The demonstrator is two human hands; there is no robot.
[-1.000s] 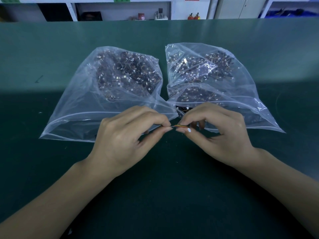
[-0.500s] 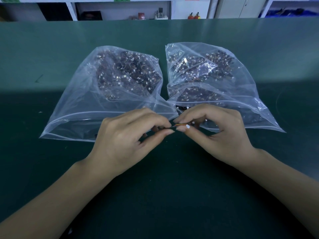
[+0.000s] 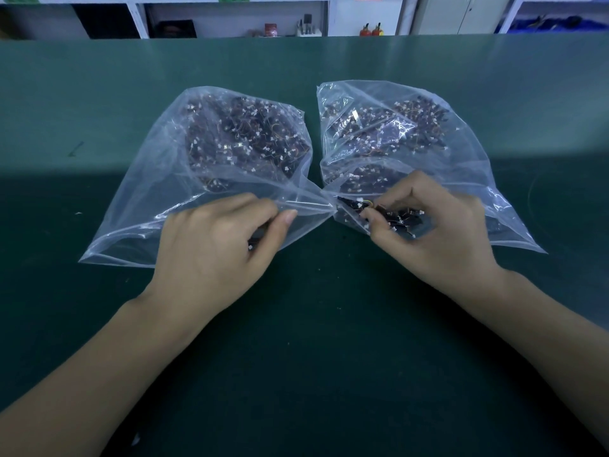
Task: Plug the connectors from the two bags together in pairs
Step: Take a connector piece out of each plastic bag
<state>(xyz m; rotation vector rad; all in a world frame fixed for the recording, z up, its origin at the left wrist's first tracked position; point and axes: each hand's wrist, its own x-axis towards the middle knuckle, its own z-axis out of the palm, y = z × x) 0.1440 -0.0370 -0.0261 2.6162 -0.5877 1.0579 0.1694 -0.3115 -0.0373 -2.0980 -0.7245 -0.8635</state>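
connectors (image 3: 250, 136) fill two clear bags on the green desk (image 3: 329, 324), the left bag (image 3: 138, 206) and the right bag (image 3: 461, 153) lying side by side with their near corners touching. left hand (image 3: 214, 255) is at the mouth of the left bag, fingers curled; what it holds i cannot tell. right hand (image 3: 438, 232) is at the mouth of the right bag, thumb and finger pinching one connector (image 3: 379, 211) from the loose pile there.
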